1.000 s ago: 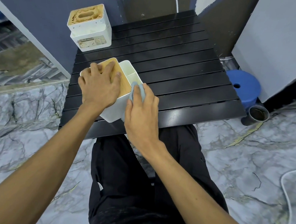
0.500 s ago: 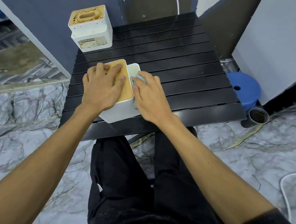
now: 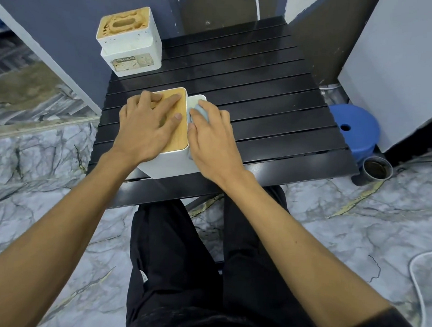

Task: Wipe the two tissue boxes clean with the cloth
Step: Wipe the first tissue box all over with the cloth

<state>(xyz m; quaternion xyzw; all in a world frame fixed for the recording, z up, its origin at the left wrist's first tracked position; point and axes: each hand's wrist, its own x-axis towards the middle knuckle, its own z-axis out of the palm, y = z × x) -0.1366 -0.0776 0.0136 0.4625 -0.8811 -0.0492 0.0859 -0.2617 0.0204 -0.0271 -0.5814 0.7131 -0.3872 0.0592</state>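
Black slats form the table [image 3: 263, 95], which stands on a grey marble-patterned floor [image 3: 34, 178] against a blue-grey wall [image 3: 67, 18]. Right of the right hand, off the table, a blue stool [image 3: 354, 130] and a dark cup [image 3: 377, 169] sit on the floor. The person's black trousers [image 3: 179, 261] lie below both forearms. Head view: the near tissue box [image 3: 170, 161], white with a wooden top [image 3: 181, 131], stands on the near-left part of the table, directly under the left hand [image 3: 146, 127] and touching the right hand [image 3: 211, 140]. The far tissue box [image 3: 131, 41], white with a worn label, stands well beyond the left fingertips at the far-left corner, untouched. Compared with one second ago, the near tissue box has turned so that its front face sits squarer to the person. The right hand has moved from the near corner to a point farther along the right side, taking the cloth [image 3: 201, 112] with it. The left hand remains on the top. Left hand: palm down, fingers spread and nearly straight, pressing flat on the wooden top, gripping nothing. Right hand: fingers extended and close together, pressing the light blue cloth against the right side wall; only a small part of the cloth shows past the fingers.
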